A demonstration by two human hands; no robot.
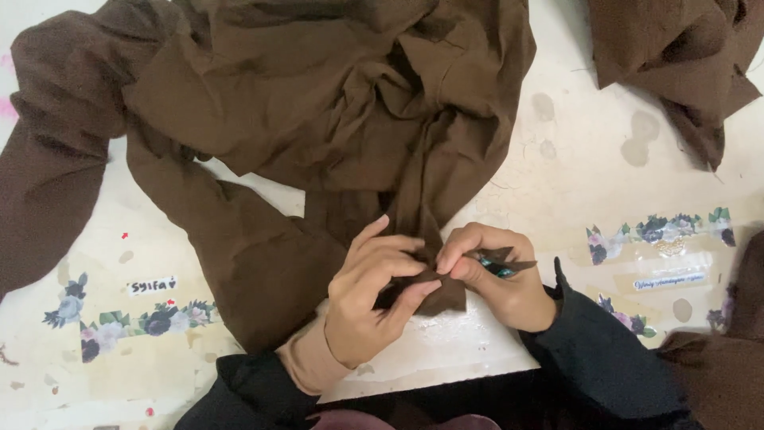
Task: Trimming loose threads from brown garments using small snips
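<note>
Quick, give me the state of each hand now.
Left hand: closed, pinching the brown cloth.
Right hand: closed on the same cloth, with a small teal tool.

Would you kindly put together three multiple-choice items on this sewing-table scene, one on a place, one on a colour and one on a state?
1. Where does the separate smaller brown cloth piece lie?
A. top right corner
B. bottom left corner
C. under the hands

2. What colour is the large fabric?
A. white
B. dark brown
C. bright red

3. What are the left hand and right hand doing?
A. resting flat on the table
B. both pinching a fold of the fabric
C. raised, holding nothing

Answers: 1 A, it lies at the table's upper right edge; 2 B, the cloth is deep brown throughout; 3 B, the fingers of both hands close on a small fabric corner between them, and a small teal tool shows in the right hand.
</note>
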